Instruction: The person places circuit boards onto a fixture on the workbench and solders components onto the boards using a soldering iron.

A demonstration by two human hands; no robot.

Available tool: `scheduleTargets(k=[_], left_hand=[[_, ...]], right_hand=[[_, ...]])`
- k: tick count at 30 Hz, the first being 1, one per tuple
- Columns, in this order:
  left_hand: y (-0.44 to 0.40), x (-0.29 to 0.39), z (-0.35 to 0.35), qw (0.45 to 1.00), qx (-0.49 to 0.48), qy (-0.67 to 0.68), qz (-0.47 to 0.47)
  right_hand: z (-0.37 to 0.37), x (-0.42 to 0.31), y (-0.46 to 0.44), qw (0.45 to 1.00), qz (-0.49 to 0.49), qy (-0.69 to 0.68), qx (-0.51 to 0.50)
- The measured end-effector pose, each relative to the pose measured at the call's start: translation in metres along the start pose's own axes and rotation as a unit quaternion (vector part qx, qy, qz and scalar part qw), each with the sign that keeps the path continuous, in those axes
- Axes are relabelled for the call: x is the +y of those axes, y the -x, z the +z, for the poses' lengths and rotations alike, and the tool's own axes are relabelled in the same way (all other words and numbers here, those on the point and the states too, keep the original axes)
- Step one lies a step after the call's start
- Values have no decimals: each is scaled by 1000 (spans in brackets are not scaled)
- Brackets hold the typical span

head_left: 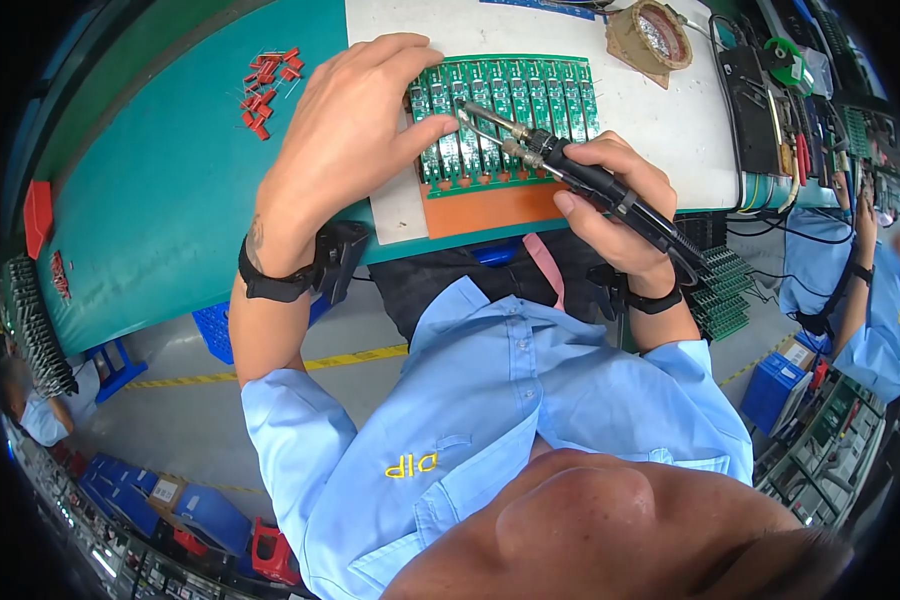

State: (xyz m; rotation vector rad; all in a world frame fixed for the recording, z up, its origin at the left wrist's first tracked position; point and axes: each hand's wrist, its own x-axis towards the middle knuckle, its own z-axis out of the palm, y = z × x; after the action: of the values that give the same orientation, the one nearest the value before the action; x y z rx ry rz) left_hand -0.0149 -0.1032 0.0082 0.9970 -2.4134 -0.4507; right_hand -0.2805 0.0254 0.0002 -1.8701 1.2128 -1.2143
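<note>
A green circuit board panel [510, 90] lies on an orange sheet [490, 212] over a white mat. My left hand [355, 125] rests at the panel's left edge, thumb and fingers apart, with the fingertips on its upper left corner. In my right hand [625, 200] is a black soldering iron [595, 180] with a thin metal tube alongside. Its metal tip points up and left to the left part of the panel, close to my left thumb. Whether the tip touches the board cannot be made out.
Red components [262, 90] with wire leads lie scattered on the green mat [160, 180]. A tape roll [660, 38] stands behind the panel. Tools and cables are at the right, near a black holder [750, 110]. A co-worker's arm [860, 270] shows at far right.
</note>
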Motion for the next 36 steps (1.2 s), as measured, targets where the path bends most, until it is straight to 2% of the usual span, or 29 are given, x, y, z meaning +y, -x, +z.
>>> scheduleTargets(k=[4, 24, 33, 36], left_hand=[[2, 0, -2, 999, -21, -33, 5], [4, 0, 0, 1000, 0, -26, 6], [3, 2, -2, 1000, -22, -17, -12], [4, 0, 0, 999, -18, -26, -11]], right_hand=[[2, 2, -3, 1000, -8, 28, -5], [2, 3, -5, 1000, -1, 25, -11], [-16, -1, 4, 1000, -7, 28, 6], [-33, 7, 12, 985, 32, 68, 152]])
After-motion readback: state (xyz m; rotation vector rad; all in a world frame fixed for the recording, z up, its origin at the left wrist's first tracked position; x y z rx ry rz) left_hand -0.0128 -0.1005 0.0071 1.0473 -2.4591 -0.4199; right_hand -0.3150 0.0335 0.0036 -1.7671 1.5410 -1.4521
